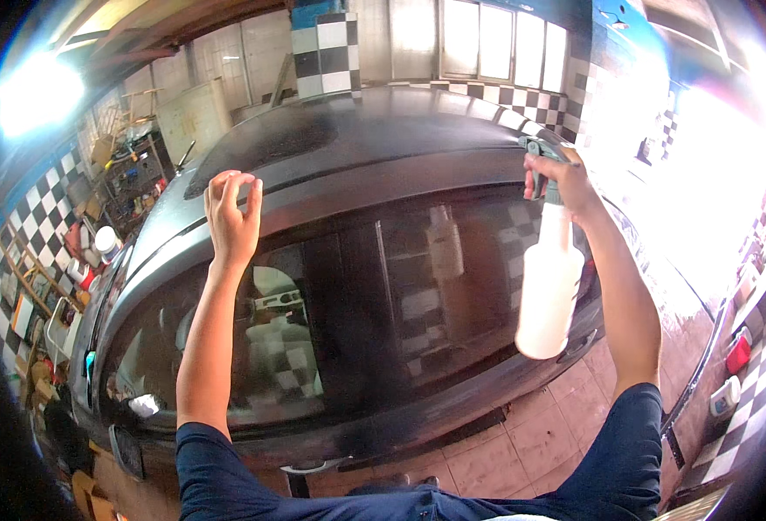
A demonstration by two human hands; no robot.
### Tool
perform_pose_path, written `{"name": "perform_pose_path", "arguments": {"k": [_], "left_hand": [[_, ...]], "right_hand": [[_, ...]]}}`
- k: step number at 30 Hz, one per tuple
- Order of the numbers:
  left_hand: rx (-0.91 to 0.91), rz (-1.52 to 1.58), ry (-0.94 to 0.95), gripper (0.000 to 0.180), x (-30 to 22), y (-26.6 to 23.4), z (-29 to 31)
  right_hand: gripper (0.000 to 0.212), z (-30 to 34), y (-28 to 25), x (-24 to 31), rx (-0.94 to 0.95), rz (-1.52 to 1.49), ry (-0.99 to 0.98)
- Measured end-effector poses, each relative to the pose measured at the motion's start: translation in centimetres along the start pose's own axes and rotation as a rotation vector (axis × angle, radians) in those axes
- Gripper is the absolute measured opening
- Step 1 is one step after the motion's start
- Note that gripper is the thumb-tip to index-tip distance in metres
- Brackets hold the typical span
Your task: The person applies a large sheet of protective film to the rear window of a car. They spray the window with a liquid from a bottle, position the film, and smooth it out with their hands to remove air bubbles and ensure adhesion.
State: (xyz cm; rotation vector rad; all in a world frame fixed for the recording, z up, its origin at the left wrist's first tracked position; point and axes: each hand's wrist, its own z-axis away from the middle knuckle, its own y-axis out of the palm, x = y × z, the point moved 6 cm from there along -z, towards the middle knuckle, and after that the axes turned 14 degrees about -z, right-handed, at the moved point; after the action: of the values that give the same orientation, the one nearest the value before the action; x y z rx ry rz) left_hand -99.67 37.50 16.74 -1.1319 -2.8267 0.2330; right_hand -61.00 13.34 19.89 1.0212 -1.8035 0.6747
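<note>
A dark car (348,278) spans the scene — before it, a white spray bottle (545,300), near upright and aimed left, hangs below the right hand's (576,184) gripping fingers; the left hand (234,221) is raised, half-curled.

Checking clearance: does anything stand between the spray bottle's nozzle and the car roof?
Nothing visible does. The right hand holds the spray bottle, nozzle facing left across the roof; the left hand is farther left.
</note>
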Motion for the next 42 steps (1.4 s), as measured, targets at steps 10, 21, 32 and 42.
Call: {"name": "perform_pose_path", "arguments": {"k": [10, 21, 32, 42], "left_hand": [[0.096, 0.135, 0.087, 0.018, -11.1, 6.6, -3.8], [0.157, -0.049, -0.01, 0.016, -19.2, 14.6, -4.3], [0.349, -0.263, -0.192, 0.025, -17.9, 17.6, -3.6], [0.418, -0.431, -0.193, 0.023, -18.7, 17.7, -3.4]], "right_hand": [[0.022, -5.1, -13.6, -1.5, -0.144, 0.069, 0.019], [0.025, -16.4, -32.9, -5.1, -0.165, 0.165, 0.034], [0.022, -30.7, -41.2, -5.2, -0.135, 0.203, 0.028], [0.02, -46.5, -30.9, -1.6, -0.023, 0.156, -0.038]]}}
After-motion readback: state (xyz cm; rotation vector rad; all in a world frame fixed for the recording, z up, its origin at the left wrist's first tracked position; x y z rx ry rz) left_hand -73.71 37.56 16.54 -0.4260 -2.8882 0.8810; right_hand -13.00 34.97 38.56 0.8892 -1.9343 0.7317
